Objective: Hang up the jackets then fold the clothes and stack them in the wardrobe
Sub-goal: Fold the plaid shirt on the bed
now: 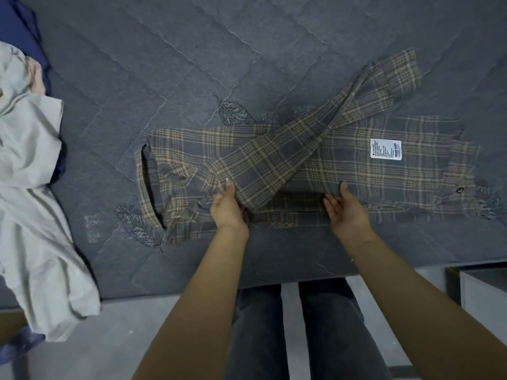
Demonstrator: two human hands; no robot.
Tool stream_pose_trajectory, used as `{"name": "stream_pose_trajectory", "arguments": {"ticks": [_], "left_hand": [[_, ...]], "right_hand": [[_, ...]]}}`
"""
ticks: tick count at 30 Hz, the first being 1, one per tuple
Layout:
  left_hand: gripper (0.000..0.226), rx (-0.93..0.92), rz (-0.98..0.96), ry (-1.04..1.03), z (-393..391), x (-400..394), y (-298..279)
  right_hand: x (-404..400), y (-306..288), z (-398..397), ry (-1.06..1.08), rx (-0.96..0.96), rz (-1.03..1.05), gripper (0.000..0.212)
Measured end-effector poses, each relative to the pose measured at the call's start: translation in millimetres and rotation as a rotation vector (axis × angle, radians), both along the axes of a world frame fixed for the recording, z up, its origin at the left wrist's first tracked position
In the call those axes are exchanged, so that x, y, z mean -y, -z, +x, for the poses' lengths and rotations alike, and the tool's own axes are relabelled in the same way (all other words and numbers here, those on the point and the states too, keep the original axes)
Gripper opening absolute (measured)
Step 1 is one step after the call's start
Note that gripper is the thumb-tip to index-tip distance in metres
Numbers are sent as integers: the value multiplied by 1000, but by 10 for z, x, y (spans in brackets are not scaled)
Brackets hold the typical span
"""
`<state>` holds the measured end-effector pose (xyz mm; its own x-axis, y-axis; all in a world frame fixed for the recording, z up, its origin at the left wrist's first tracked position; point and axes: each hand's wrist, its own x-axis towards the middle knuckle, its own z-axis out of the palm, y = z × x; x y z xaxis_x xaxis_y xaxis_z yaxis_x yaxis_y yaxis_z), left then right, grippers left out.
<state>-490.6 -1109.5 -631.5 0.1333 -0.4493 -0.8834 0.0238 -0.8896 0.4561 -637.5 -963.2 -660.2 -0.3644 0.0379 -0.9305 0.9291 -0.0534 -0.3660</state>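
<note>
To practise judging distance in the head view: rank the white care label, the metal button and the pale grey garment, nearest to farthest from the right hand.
1. white care label, up-right of the right hand.
2. metal button, farther right.
3. pale grey garment, far left.

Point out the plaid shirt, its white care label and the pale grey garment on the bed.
plaid shirt (384,174): head view, on the flat body panel right of the crossed sleeves.
white care label (385,149): head view, middle of the printed tag.
pale grey garment (30,187): head view, on its crumpled middle at the left edge.
</note>
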Motion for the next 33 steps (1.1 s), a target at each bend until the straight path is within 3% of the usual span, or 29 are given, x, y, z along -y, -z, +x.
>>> {"name": "stream_pose_trajectory", "arguments": {"ticks": [3, 6, 7, 11, 13, 16, 18, 20, 24, 28, 30, 33], "left_hand": [[32, 115, -160, 91, 105, -47, 0], [15, 196, -72, 146, 220, -205, 36], [7, 193, -8, 129, 235, -255, 47], [20, 165, 46, 204, 261, -343, 140], [28, 249, -99, 287, 267, -332, 97], [44, 472, -499, 416, 279, -292, -40], [45, 573, -754, 647, 229, -257, -106], [46, 508, -845, 947, 91, -230, -107], [71, 492, -725, 1490, -235, -301, 66], [40, 446, -818, 1365, -329, -308, 180], [25, 351, -904, 1328, -278, -293, 194], [22, 234, -985, 1425, -101, -324, 175]], "right_hand": [[-119, -68, 17, 12, -54, 31, 34], [-205, -76, 21, -3, -68, 69, 50], [-223, -67, 28, -22, -63, 80, 51], [-289, 30, -2, -214, 20, 86, 37], [-308, 22, -36, -428, 75, 113, 34], [-380, -89, -78, -783, 52, 256, 49], [-413, -140, -153, -820, -16, 258, 45], [-345, -180, -301, -772, -82, 202, 37], [66, -261, -746, -792, -293, 128, 20], [725, -246, -1227, -747, -547, 136, 15], [1059, -166, -1401, -700, -585, 131, 35], [1377, 73, -1535, -787, -444, 107, 67]]}}
